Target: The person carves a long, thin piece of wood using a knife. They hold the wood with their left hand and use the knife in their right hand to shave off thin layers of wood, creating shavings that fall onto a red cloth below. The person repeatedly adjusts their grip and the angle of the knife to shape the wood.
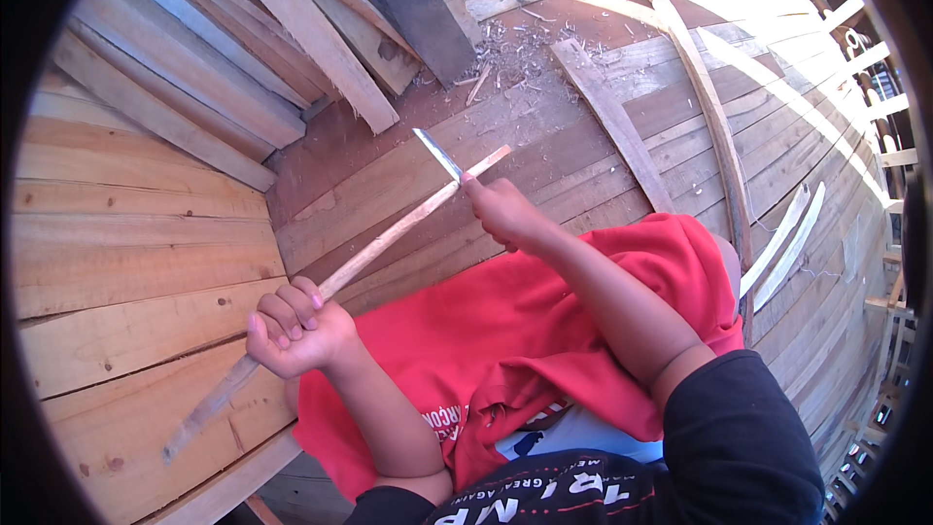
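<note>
My left hand [303, 328] is closed in a fist around a long, slightly curved wooden stick [394, 233]. The stick slants from the lower left up to the right, and its pale tip reaches past my right hand. My right hand [503, 212] is closed on a knife, whose handle is hidden by my fingers. The shiny knife blade [438, 155] points up and to the left, crossing the stick near its far end. A red cloth [544, 301] lies over my lap beneath both forearms.
Several boards [185, 58] are stacked at the upper left. A plank wall [146, 243] stands at the left. Wood shavings [535, 58] are scattered ahead on the plank floor. A loose board [612, 122] and a long curved strip [714, 107] lie to the right, with pale strips [792, 233] near my knee.
</note>
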### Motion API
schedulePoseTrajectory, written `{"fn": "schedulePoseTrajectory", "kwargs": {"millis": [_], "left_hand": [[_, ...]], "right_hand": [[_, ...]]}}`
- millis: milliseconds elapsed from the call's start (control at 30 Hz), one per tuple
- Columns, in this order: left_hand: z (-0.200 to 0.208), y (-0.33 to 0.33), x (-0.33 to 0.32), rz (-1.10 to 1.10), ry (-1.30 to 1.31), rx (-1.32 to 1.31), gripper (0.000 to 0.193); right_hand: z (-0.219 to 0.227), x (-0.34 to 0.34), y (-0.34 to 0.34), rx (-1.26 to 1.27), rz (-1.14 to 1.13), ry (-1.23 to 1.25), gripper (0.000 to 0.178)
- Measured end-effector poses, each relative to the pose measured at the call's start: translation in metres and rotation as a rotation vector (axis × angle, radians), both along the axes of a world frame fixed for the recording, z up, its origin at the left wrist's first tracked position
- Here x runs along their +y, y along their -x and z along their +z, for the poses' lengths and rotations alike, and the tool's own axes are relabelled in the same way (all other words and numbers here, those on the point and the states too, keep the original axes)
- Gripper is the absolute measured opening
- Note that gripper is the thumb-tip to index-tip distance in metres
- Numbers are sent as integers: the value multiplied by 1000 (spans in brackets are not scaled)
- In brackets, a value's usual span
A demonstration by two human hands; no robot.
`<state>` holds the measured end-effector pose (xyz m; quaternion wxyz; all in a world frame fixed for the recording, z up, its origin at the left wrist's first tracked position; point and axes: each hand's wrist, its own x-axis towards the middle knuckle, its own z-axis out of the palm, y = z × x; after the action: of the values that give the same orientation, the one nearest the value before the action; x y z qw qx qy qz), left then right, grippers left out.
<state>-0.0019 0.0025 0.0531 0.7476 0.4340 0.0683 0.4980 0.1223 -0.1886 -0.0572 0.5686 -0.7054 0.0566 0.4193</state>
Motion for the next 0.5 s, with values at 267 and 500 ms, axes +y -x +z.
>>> {"fn": "schedulePoseTrajectory", "kwargs": {"millis": [267, 500], "left_hand": [[0, 2, 5, 62, 30, 39, 41], [4, 2, -9, 21, -26, 13, 41]], "right_hand": [[-32, -1, -7, -149, -82, 149, 67], [-23, -4, -8, -73, -129, 106, 68]]}}
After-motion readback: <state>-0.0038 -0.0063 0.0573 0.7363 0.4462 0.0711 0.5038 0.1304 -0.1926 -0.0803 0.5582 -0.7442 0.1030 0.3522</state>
